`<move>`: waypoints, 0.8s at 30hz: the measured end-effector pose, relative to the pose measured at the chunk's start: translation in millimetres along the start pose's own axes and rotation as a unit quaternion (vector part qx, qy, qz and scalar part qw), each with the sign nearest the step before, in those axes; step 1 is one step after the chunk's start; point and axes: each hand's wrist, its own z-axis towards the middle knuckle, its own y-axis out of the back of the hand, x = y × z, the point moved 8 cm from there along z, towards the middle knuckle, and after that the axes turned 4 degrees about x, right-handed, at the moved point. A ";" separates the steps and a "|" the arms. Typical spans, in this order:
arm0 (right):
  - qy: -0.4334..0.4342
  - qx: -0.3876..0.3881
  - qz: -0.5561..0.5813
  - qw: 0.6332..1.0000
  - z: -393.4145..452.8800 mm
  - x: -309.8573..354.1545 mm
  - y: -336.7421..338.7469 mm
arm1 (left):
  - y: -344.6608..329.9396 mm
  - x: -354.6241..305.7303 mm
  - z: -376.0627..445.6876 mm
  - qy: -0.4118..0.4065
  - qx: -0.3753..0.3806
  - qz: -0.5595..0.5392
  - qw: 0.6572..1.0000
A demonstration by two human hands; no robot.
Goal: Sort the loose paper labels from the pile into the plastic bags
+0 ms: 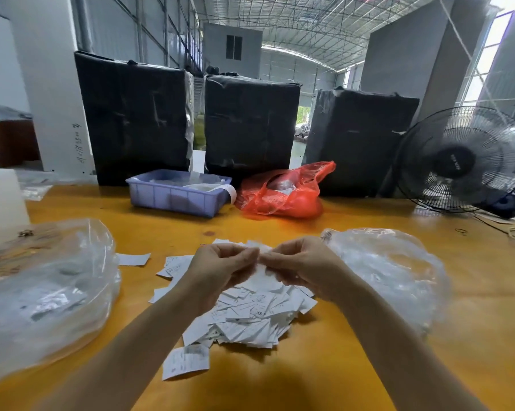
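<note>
Head view looks down on a yellow-orange wooden table (369, 366), where a heap of small white paper labels (247, 315) lies in the near middle, right under the person's raised hands. The left hand (220, 269) and the right hand (302, 266) meet above the heap, fingertips together, pinching a few white labels (262, 274) between them. Held up like that, away from the pile, the printing can probably be read or the slips peeled apart before they are dropped. How many slips are pinched cannot be told.

One crumpled clear plastic bag (42, 292) sits at the left, another clear plastic bag (392, 271) at the right, each just beside a forearm. That placement looks deliberate: either hand can reach its own bag without crossing over. Grey-white slips show through the left bag; the right bag's contents are unclear.

Farther off stand a lavender plastic crate (176, 195), a red thin plastic bag (283, 191), three black-wrapped boxes (250, 123) and a black electric fan (464, 161) at the far right.
</note>
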 end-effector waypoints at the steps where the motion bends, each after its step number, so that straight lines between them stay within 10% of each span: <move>1: -0.001 -0.017 -0.013 1.000 -0.3 0.1 6.9 | 3.2 1.5 0.6 0.001 -0.012 -0.002 1.000; 8: -0.025 -0.197 -0.064 0.978 -23.5 -5.7 104.2 | 8.0 2.2 2.3 0.001 -0.039 0.029 0.999; 18: -0.001 0.004 -0.063 0.998 -0.8 0.1 15.3 | -15.1 9.1 -2.7 0.033 0.037 0.024 0.998; 22: -0.025 -0.178 -0.129 0.975 -10.5 -11.0 91.3 | 3.3 6.4 0.1 0.025 -0.025 0.016 0.999; 24: -0.056 -0.322 -0.266 0.907 -28.8 -19.9 148.4 | 7.0 3.4 1.3 0.017 -0.035 -0.002 0.999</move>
